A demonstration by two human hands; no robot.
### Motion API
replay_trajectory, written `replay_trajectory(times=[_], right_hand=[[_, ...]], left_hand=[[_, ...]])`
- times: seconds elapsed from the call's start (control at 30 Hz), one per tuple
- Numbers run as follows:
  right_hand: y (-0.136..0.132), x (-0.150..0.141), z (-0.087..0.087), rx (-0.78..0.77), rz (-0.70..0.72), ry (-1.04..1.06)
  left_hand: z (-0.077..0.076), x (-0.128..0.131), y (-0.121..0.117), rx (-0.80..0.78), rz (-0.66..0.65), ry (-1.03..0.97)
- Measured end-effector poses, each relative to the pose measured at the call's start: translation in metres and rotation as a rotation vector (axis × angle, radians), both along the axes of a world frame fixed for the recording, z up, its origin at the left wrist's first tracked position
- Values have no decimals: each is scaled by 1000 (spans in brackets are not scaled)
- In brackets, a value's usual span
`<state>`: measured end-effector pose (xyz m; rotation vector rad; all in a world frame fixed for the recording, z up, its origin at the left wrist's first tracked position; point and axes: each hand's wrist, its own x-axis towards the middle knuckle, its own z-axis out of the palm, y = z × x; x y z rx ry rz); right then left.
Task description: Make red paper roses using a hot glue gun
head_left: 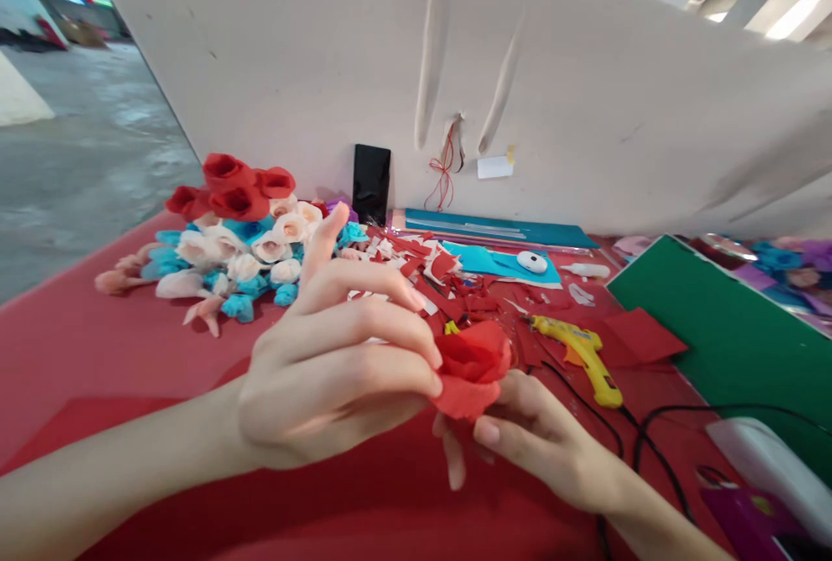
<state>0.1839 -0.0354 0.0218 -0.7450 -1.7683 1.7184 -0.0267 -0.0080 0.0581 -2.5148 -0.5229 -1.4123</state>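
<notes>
A red paper flower (471,366) is held up over the red tabletop, its layered petals curling round a darker middle. On its left side, the fingertips of my left hand (344,362) close on the outer petals, while the index finger points upward. My right hand (539,435) grips the flower low on its right side, with thumb and fingers at the base. What lies under the petals is hidden by the fingers. Just right of the flower, a yellow hot glue gun (581,353) rests on the table.
Finished red, white and blue paper flowers (240,240) are heaped at the left. Paper scraps (429,270) litter the middle, near a phone (372,184) leaning on the wall. A green board (721,318), black cable (656,448) and white power strip (773,466) occupy the right.
</notes>
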Motion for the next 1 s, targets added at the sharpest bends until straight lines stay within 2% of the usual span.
replay_trajectory(times=[0.23, 0.4, 0.47, 0.63, 0.83, 1.0], right_hand=[[5, 1, -2, -66, 110, 45], [8, 3, -3, -134, 212, 50], [8, 3, -4, -149, 215, 72], [9, 3, -7, -143, 190, 102], [12, 3, -10, -107, 220, 153], [11, 3, -13, -118, 197, 170]], left_hand=[[-2, 2, 4, -30, -19, -37], [-4, 4, 8, -236, -150, 8], [-5, 5, 9, -265, -184, 1], [-5, 7, 9, -203, -245, -78], [-6, 4, 9, -360, -290, -11], [-5, 3, 10, -335, -280, 1]])
